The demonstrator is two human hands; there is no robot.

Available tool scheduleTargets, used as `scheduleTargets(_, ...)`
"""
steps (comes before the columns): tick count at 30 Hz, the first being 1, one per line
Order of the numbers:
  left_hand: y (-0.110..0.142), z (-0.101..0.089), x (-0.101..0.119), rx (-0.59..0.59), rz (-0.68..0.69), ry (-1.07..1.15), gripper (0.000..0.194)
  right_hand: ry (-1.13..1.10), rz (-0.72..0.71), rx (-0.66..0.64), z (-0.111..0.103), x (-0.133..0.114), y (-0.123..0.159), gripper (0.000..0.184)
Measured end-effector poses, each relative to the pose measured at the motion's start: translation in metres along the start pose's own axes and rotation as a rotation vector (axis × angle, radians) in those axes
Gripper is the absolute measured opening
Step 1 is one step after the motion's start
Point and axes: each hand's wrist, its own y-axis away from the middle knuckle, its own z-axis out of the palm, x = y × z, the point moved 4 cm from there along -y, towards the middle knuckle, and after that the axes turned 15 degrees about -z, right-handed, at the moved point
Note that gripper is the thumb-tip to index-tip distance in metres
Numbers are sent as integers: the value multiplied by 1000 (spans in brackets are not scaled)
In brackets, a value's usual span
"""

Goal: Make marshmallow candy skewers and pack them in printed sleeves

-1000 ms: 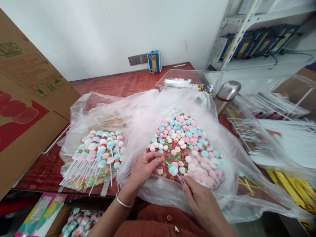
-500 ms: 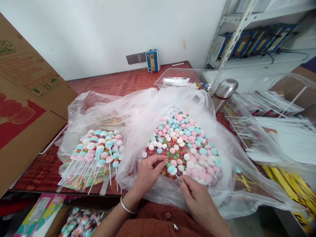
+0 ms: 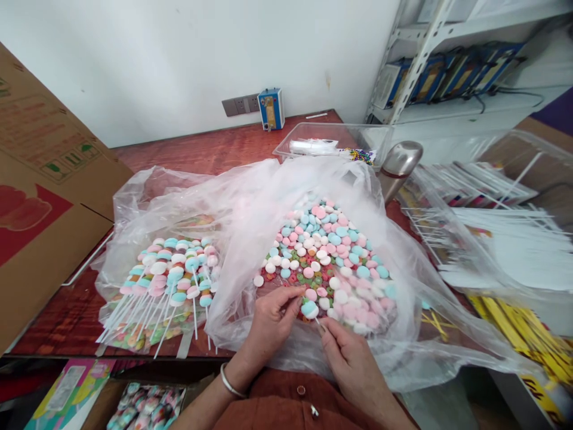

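Note:
My right hand is closed on a thin white stick. A blue and white marshmallow piece sits at the stick's upper end. Just left of it, my left hand is pinched, thumb against fingertips; what lies between them is too small to make out. Beyond both hands, pink, white and blue marshmallow discs and small coloured gummy rings are heaped on a clear plastic bag. Several finished-looking marshmallow skewers lie bunched on the left, their white sticks pointing toward me.
A cardboard box stands at the left. A steel flask and a clear tray are at the back. To the right are plastic bins with white sticks and yellow packets. Wrapped candies fill a box below the table edge.
The view has shifted slightly, so everything sits a little further left. Both hands keep nearly the same pose, with the stick still in my right hand.

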Motion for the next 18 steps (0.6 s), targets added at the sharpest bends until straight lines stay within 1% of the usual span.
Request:
scheduleTargets(7,4,5,2,-78,173,-61,31,-21,6,30,-2,-2,-2,31)
scheduleTargets(11,8,9,4,-97,162,-50,29,-22,26,50,-1,0,-1,30)
scheduleTargets(15,11,13,6,-151,138,-66,27,-61,62,76,0,7,-2,27)
scheduleTargets(18,5,13,11,-197,122,-131,36,-157,134,98,-1,18,-5,30)
